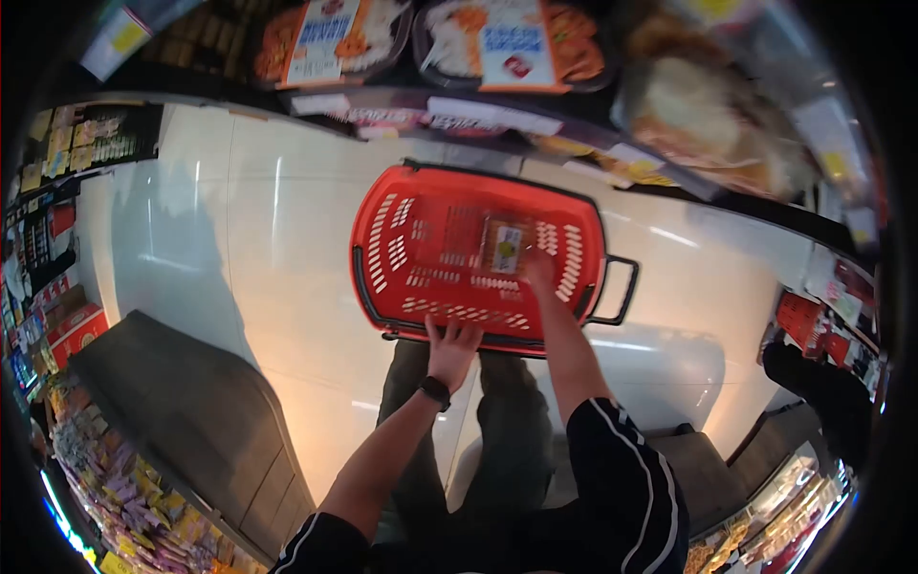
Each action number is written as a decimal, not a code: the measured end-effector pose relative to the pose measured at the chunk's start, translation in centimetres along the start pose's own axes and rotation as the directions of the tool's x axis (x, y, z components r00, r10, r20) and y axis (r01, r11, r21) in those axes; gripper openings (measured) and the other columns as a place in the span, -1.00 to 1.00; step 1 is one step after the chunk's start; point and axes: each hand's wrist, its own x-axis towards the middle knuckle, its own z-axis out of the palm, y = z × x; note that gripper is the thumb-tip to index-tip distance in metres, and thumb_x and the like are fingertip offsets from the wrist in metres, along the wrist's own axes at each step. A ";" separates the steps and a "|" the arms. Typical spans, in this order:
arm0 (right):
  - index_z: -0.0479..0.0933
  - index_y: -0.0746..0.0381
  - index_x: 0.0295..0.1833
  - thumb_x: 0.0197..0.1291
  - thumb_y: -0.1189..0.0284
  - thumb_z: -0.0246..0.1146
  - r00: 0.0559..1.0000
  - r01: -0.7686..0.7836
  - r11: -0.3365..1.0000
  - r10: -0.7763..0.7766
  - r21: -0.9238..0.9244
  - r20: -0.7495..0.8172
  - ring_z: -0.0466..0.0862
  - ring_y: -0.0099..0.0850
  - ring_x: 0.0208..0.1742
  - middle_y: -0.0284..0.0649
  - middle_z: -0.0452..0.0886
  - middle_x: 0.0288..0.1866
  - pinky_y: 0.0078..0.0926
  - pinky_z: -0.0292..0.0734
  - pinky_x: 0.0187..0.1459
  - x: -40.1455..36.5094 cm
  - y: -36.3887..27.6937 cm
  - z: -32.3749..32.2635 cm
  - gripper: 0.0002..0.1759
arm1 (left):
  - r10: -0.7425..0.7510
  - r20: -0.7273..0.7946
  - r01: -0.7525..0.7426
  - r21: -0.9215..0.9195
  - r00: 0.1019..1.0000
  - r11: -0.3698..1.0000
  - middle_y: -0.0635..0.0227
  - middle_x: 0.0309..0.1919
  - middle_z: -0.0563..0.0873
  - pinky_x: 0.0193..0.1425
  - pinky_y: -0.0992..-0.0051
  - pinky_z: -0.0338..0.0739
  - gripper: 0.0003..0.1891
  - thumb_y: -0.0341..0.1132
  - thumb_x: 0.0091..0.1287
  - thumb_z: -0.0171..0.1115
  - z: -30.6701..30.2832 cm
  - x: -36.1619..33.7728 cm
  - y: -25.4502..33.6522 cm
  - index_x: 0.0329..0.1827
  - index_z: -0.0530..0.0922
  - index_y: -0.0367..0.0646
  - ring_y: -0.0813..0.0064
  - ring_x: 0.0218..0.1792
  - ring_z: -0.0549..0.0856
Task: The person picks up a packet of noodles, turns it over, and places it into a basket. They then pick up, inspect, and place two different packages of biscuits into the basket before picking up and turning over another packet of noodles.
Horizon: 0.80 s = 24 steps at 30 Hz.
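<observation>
A red shopping basket (368, 230) with slotted walls stands in front of my legs, its black handle (626, 292) folded out to the right. My left hand (453, 346), with a dark watch on the wrist, rests on the near rim, its fingers spread and pointing into the basket. Inside, toward the right end, is a clear plastic food pack (501, 245) with a white and green label. My right hand (540, 270) reaches down into the basket and holds the pack's right edge; its fingertips are blurred and partly hidden.
Ahead, a shelf edge (492, 117) with price tags carries packed meal trays (330, 43) and bagged food. Pale glossy floor (316, 191) surrounds the basket. A dark ledge (191, 421) and snack displays line the left; a red basket (798, 316) shows far right.
</observation>
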 end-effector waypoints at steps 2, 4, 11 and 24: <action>0.59 0.22 -0.18 0.17 0.27 0.11 0.989 0.093 0.982 -0.111 -0.167 -0.100 0.65 0.00 -0.14 0.03 0.64 -0.26 -0.03 0.56 -0.14 -2.3 1.5 1.0 -0.72 | -0.015 -0.031 0.015 0.018 0.999 1.000 0.32 0.16 0.51 0.37 -0.39 0.01 -0.53 -0.42 0.16 0.11 -1.3 -0.5 0.2 0.21 0.48 -0.06 0.13 0.33 0.37; 0.61 0.21 -0.19 0.18 0.33 0.12 0.970 0.123 0.990 -0.106 0.069 -0.217 0.67 -0.06 -0.14 0.01 0.66 -0.25 -0.09 0.57 -0.17 -8.2 -1.2 -2.3 -0.77 | -0.013 -0.021 0.012 -0.035 1.000 0.999 0.20 0.24 0.44 0.40 -0.31 0.00 -0.50 -0.41 0.16 0.09 -2.1 -2.0 0.8 0.25 0.44 -0.07 0.01 0.39 0.26; 0.65 0.17 -0.31 0.08 0.40 0.21 0.992 0.108 0.965 -0.091 0.239 -0.082 0.71 -0.15 -0.30 -0.08 0.68 -0.38 -0.22 0.61 -0.23 -29.2 -9.5 -15.7 -0.86 | 0.142 0.442 0.020 -0.343 0.885 0.939 0.06 -0.20 0.72 0.07 0.16 0.56 -0.60 -0.08 0.19 0.14 -8.6 -11.6 1.7 -0.01 0.64 -0.13 0.02 -0.10 0.68; 0.57 0.28 -0.24 0.26 0.49 0.19 0.694 0.682 0.630 -0.398 0.371 -0.600 0.59 -0.58 -0.39 -0.33 0.63 -0.44 -0.55 0.52 -0.30 -37.1 -25.8 -45.8 -0.90 | 0.107 -0.325 -0.284 -0.569 0.940 0.772 0.07 -0.28 0.73 -0.14 0.29 0.61 -0.79 -0.26 0.27 0.25 -39.9 -8.2 7.5 -0.16 0.66 -0.21 0.17 -0.22 0.73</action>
